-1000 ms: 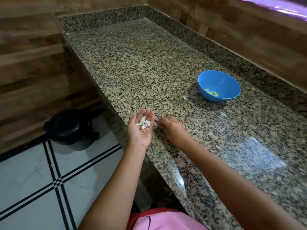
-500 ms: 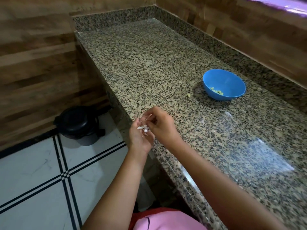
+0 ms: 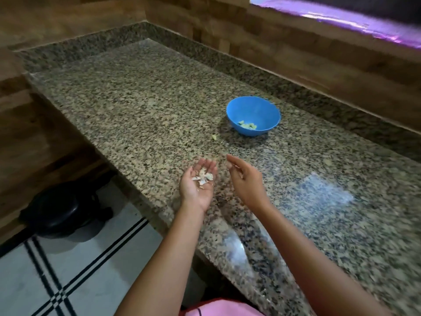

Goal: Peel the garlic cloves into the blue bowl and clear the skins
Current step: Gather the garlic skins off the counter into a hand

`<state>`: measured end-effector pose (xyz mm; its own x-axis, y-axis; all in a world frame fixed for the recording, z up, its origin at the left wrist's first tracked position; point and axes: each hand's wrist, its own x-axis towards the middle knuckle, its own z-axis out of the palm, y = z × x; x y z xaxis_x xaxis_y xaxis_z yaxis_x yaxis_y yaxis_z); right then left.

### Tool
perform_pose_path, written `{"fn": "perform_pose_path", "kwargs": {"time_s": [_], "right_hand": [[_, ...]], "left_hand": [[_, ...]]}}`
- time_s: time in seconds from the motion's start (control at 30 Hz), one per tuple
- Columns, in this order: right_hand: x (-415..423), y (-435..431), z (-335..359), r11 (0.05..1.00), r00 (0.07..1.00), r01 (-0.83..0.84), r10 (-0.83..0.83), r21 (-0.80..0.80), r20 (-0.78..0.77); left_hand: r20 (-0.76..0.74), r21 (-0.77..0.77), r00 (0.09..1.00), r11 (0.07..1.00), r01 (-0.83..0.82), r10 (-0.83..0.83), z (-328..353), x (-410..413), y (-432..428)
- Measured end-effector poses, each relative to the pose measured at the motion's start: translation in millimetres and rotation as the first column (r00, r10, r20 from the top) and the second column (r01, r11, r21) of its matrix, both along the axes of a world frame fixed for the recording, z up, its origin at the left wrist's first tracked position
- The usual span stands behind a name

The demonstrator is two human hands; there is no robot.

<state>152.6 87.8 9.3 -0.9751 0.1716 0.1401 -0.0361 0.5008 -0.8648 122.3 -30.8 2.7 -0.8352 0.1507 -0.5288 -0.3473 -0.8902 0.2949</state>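
Glossy speckled granite countertop (image 3: 141, 106) — smooth blue plastic bowl (image 3: 251, 110) — papery garlic skins (image 3: 204, 177).

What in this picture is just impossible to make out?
All in the head view:
1. Garlic cloves in the blue bowl: too small and soft to count.
2. Pale bit on the counter: too small to tell clove from skin.
3. Right hand: motion blur smears its fingertips.
4. Black bin: in shadow, lid unclear.
5. Skins on the left hand: overlapping, uncountable.

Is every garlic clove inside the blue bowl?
No, one clove lies on the counter beside the blue bowl, outside it.
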Motion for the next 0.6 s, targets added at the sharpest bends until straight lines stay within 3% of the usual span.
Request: {"fn": "perform_pose_path", "kwargs": {"time_s": [0.07,0.2,0.37,0.6], "right_hand": [[-7,24,-16,0.973,0.995,0.019,-0.042,0.231,0.094],[-23,57,-45,0.792,0.939,-0.077,-0.147,0.606,0.311],[-66,66,-56,0.684,0.924,-0.168,-0.141,0.71,0.355],[-91,35,-50,0.55,0.905,-0.425,0.287,0.719,0.315]], "left_hand": [[0.004,0.003,0.999,0.999,0.036,-0.036,-1,-8,13],[0.006,0.004,0.998,0.998,0.056,-0.056,-7,-29,28],[-0.011,-0.007,0.999,0.999,0.031,-0.031,-11,-54,25],[-0.008,-0.017,0.998,0.998,-0.062,0.062,-15,-64,9]]}}
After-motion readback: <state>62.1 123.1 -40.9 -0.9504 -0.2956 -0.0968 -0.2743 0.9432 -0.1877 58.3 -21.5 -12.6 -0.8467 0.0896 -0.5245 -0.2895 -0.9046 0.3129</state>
